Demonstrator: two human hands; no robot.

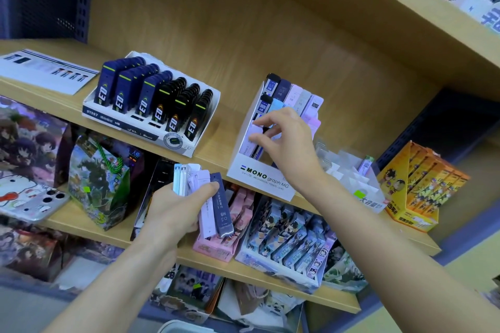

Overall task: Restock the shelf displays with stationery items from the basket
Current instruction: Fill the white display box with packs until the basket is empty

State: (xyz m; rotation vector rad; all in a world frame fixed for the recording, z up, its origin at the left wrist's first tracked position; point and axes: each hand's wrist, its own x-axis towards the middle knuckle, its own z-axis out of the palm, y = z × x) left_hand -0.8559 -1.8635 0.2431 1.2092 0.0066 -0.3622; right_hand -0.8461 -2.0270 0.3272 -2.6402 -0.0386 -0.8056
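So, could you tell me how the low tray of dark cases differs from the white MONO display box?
The low tray is wide, with navy and black cases; the MONO display box is narrower, taller and holds mostly pastel ones. No hand touches the low tray, while the right hand pinches a lilac case in the MONO display box. Both sit on the same wooden shelf.

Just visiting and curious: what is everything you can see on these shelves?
MONO display box: one, white, upper shelf, with upright pastel and dark lead cases.
Lead tray: one, white, three navy rows, three black rows, upper shelf left.
Leaflet: one, white, upper shelf far left.
Yellow carton: one, far right.
Gift bag: one, printed, shelf below.
Loose cases: several, pastel plus one slate, in left hand.
Left hand: grips the loose cases.
Right hand: pinches a lilac case in the display box.
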